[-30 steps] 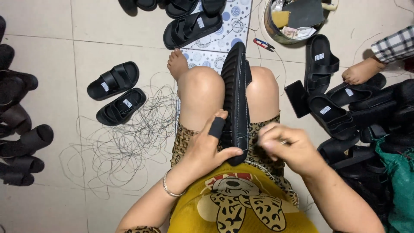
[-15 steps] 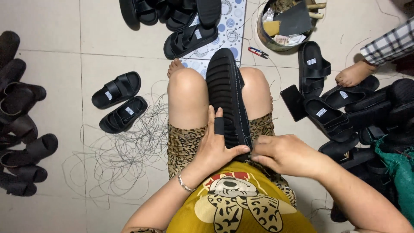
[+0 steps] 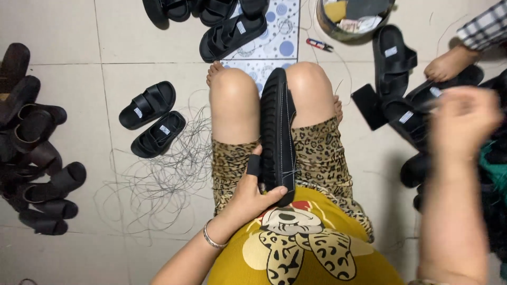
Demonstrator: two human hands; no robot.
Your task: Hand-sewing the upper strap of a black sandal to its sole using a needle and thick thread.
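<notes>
Sandal (image 3: 278, 134) between the knees, left hand (image 3: 252, 198) gripping its near end (right hand (image 3: 465, 119) blurred, grip unclear).

Floor's pale square tile (image 3: 63, 31) with dark grout lines, lit pretty evenly. Loose dark thread (image 3: 158, 179) is tangled all over it just left of the grip. Further left sits a pair of black sandals (image 3: 152, 119), and way out at the left edge a heap of black straps (image 3: 37, 158). Up past the grip there's a white mat with blue dots (image 3: 274, 37) and more sandals on it. Up and to the right: a round tin (image 3: 354, 16) and small red snips (image 3: 319, 45).
</notes>
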